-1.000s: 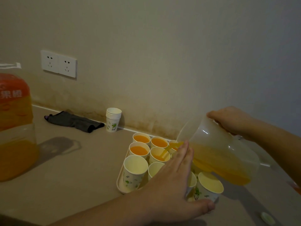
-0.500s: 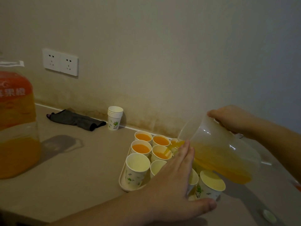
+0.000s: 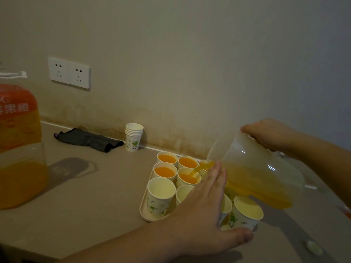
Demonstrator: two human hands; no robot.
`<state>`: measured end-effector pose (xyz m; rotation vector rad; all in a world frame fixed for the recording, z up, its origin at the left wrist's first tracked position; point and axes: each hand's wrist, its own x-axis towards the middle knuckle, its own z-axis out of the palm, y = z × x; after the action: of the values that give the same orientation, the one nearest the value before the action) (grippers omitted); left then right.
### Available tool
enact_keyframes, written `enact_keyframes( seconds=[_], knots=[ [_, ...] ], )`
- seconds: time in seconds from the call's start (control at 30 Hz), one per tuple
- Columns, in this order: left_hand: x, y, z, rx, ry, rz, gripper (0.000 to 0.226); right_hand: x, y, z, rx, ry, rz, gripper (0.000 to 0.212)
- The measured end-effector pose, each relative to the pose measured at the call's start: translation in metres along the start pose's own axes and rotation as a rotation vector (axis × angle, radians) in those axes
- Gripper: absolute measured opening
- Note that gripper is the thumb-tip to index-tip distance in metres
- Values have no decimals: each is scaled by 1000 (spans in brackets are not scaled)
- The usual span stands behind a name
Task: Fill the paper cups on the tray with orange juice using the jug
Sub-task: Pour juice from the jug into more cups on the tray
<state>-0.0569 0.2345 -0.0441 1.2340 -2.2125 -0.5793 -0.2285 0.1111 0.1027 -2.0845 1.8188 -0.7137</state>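
Note:
A cream tray (image 3: 143,207) holds several paper cups. Three far-left cups (image 3: 164,171) are full of orange juice. My right hand (image 3: 269,133) grips the rim end of a clear plastic jug (image 3: 254,168), tilted left, and juice streams from its spout into a middle cup (image 3: 188,178), which is partly full. My left hand (image 3: 205,211) lies flat with straight fingers over the near cups, fingertips beside the jug's spout. Empty cups (image 3: 161,196) stand at the tray's near side, another (image 3: 247,212) at the near right.
A big juice bottle (image 3: 19,149) with an orange label stands at the left. A stack of spare cups (image 3: 133,136) and a dark cloth (image 3: 89,139) lie by the wall under a double socket (image 3: 69,72). A small white cap (image 3: 314,247) lies near right.
Juice keeps flowing and the level in the middle cup has risen. Both hands and the jug have barely shifted; the view moved slightly.

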Motion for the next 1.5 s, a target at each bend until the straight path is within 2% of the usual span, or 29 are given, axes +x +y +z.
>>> enact_keyframes(
  seconds=[0.53, 1.07, 1.5],
  knots=[
    [4, 1, 1, 21, 24, 12, 117, 5, 10, 0, 41, 7, -1, 37],
    [25, 18, -9, 102, 93, 84, 112, 0, 31, -20, 293, 87, 27, 38],
    [34, 28, 27, 64, 44, 92, 117, -7, 54, -32, 63, 100, 22, 42]
  ],
)
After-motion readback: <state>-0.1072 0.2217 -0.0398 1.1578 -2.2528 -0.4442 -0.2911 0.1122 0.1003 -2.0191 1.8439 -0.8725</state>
